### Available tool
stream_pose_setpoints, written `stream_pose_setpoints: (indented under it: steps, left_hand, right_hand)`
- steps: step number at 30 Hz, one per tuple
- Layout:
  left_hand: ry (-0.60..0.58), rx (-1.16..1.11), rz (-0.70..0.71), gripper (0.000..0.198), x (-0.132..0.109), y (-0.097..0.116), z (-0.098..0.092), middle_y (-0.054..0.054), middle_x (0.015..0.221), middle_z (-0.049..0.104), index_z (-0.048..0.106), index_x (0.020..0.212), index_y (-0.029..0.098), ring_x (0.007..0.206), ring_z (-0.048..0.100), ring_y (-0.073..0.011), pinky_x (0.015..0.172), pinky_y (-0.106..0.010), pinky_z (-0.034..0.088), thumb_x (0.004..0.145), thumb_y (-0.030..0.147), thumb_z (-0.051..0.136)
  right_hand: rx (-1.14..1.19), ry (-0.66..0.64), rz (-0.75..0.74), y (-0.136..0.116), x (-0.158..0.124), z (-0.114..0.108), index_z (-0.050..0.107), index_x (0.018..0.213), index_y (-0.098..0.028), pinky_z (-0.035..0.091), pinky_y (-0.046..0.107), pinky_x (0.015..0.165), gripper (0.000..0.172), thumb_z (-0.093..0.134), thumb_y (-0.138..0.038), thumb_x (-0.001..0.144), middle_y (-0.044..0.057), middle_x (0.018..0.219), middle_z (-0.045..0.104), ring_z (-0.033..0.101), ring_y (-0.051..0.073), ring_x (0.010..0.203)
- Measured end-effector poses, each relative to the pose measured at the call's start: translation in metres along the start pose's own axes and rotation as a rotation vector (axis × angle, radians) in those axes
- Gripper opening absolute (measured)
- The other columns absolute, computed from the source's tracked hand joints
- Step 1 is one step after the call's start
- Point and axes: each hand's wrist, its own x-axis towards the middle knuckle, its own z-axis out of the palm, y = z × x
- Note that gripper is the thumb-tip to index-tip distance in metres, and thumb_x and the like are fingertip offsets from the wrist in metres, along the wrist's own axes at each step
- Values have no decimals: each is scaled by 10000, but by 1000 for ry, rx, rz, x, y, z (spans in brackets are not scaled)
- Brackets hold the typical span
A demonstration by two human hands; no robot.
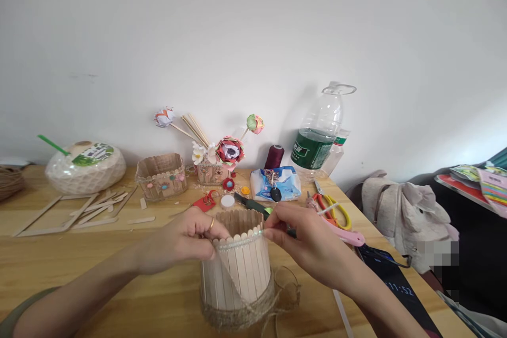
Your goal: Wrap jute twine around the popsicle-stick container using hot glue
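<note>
In front of me stands a round basket made of upright craft sticks (247, 269), with twine (233, 318) wound around its base and a loose tangle at its right. A thin, shiny pale trim (237, 243) runs along the outside just below the rounded stick tips. My left hand (188, 240) is closed on the basket's rim at the left, fingers inside and thumb outside. My right hand (297, 232) pinches the trim at the rim's right side. A strand of twine slants down across the basket's front.
Behind are a wrapped coconut (85, 171), a small stick box (162, 182), paper flowers (229, 152), a thread spool (274, 157), a tissue pack (257, 186) and a large bottle (319, 132). Loose sticks (95, 208) lie left. Scissors (343, 214) and a phone (396, 285) are right.
</note>
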Motion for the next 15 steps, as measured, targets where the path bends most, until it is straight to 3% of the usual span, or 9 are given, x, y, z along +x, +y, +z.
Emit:
stream_pose_setpoints:
  steps: [6, 9, 12, 15]
  left_hand:
    - [-9, 14, 9, 181, 1, 0, 0, 24, 593, 564, 678, 687, 126, 593, 466, -116, 584, -203, 346, 637, 139, 504]
    - [-9, 8, 8, 162, 1, 0, 0, 31, 579, 531, 660, 661, 127, 578, 436, -108, 566, -200, 328, 635, 137, 501]
    - [-4, 8, 17, 162, 1, 0, -1, 24, 598, 530, 648, 652, 126, 597, 432, -114, 576, -207, 327, 630, 139, 488]
    - [6, 32, 25, 173, 2, 1, -2, 13, 624, 535, 641, 650, 123, 628, 438, -127, 599, -219, 333, 626, 142, 471]
  right_hand:
    - [36, -69, 59, 1, 4, -5, 570, 743, -178, 386, 226, 574, 89, 589, -186, 830, -14, 712, 596, 531, 123, 657]
    - [32, -41, 35, 5, 4, -6, 557, 770, -191, 429, 248, 624, 82, 615, -218, 821, -11, 753, 609, 562, 142, 713]
    - [-37, 153, -99, 7, -4, -1, 557, 870, -212, 452, 328, 789, 125, 655, -219, 793, 26, 956, 606, 561, 191, 925]
    - [-139, 404, -244, 5, -17, 10, 562, 870, -203, 454, 353, 782, 76, 615, -193, 818, 56, 964, 571, 549, 206, 926]
